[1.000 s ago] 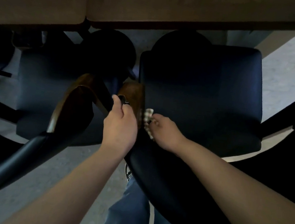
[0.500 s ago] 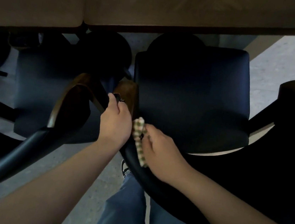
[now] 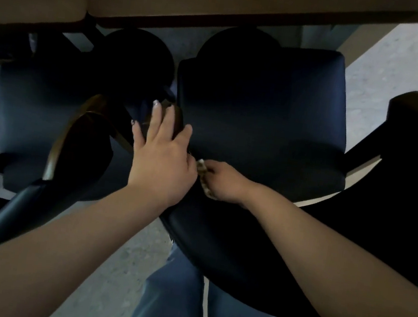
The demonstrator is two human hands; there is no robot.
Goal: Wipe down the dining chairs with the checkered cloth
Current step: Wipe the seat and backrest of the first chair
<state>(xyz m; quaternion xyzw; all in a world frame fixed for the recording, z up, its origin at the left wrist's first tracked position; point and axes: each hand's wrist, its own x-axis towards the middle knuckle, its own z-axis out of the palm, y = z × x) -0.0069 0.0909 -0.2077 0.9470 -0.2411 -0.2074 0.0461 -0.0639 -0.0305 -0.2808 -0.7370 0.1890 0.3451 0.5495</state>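
- Beside the right hand (image 3: 222, 183), which grips the checkered cloth (image 3: 203, 166), the left hand (image 3: 160, 157) has uncurled, fingers spread on the chair (image 3: 260, 117) arm.
- Wiping now sits lower, at the backrest.

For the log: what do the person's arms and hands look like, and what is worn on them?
Both forearms are bare, with no sleeves, watch or bracelets in view. The left hand has pale polished nails on its fingers. The right hand shows no ring. Blue jeans show below.

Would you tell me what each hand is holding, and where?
Right hand grips the bunched cloth; left hand rests on the chair's wooden arm.
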